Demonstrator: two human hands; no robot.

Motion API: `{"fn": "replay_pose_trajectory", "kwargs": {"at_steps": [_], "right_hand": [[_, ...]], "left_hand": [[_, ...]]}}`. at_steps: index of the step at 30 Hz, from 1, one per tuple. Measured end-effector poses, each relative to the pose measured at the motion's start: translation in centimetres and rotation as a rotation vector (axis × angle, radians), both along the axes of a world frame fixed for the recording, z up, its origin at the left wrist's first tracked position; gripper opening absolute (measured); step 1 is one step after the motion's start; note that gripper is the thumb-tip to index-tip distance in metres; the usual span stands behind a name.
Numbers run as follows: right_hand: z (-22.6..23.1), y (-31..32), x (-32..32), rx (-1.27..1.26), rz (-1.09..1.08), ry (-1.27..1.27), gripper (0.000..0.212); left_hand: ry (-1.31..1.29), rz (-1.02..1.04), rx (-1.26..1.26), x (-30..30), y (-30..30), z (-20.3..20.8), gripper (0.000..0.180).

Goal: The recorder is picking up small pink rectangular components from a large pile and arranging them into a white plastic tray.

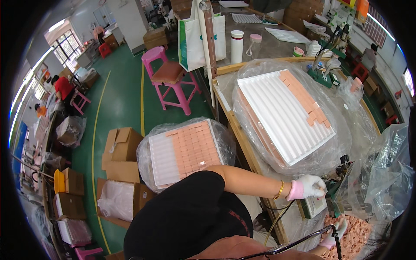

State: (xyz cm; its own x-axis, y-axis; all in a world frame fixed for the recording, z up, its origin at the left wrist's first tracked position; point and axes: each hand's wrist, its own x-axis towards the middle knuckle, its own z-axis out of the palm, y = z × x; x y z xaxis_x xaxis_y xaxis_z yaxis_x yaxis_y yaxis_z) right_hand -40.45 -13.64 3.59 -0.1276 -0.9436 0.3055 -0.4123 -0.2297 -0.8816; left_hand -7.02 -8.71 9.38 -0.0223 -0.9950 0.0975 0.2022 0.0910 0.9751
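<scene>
My left hand, in a white glove with a pink cuff and a gold bangle at the wrist, reaches across the wooden table and rests with curled fingers on a small white and green box. Lower right, my right hand, also gloved, lies on a heap of small pink rectangular pieces, partly hidden behind my glasses frame. A white ribbed tray in a clear bag lies tilted on the table, with pink pieces along its far edge. A second bagged tray, half filled with pink pieces, sits lower at my left.
Crumpled clear plastic billows at the right beside a small dark machine. Cardboard boxes stand on the green floor, with a pink stool behind. A white tote bag and a white tumbler stand farther back. Other people work at the far left.
</scene>
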Motion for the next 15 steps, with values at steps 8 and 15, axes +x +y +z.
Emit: {"fn": "replay_pose_trajectory", "kwargs": {"at_steps": [8, 15], "right_hand": [[4.2, 9.8, 11.3, -0.093, 0.270, 0.463, 0.030], [4.9, 11.3, 12.8, -0.156, 0.269, 0.435, 0.037]], "left_hand": [[-0.087, -0.266, 0.102, -2.3, 0.8, -2.7, 0.030], [0.218, -0.620, 0.490, -1.3, 0.7, -4.9, 0.028]]}}
